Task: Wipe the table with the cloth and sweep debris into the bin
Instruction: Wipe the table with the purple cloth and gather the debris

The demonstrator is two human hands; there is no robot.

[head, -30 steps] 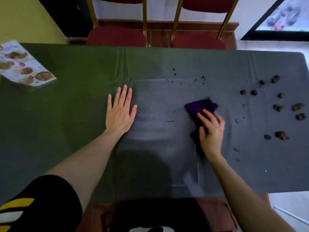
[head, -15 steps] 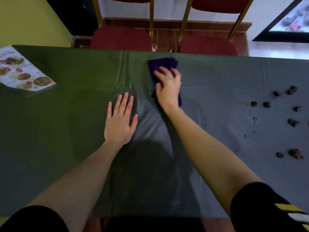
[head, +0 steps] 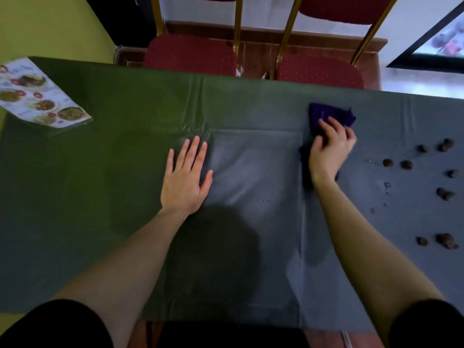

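The right hand point(head: 331, 149) presses down on a purple cloth point(head: 326, 116), fingers curled over the bunched fabric so that it is clamped between palm and worktop point(head: 125, 222). The cloth shows beyond the fingertips toward the far edge and again as a dark strip along the thumb side of the wrist. It lies right of the middle of the worktop, close to the far edge.

The left hand point(head: 185, 177) lies flat, palm down, fingers spread and straight, holding nothing. It rests on the dark green covering near the middle of the worktop, well apart from the cloth. Just beyond its fingertips the covering is gathered into a few creases.

To the right of the cloth, a scatter of small brown debris lumps point(head: 444, 193) sits on the covering, about 10 in view, spread from the far right down toward the near edge and apart from the cloth. A few water droplets point(head: 386, 187) glint between the right forearm and the lumps.

A printed menu card point(head: 37, 96) with food pictures lies at the far left corner. Behind the worktop stand 2 red padded chairs point(head: 190, 54) with gold frames. Black sleeves cover both upper arms at the bottom edge.
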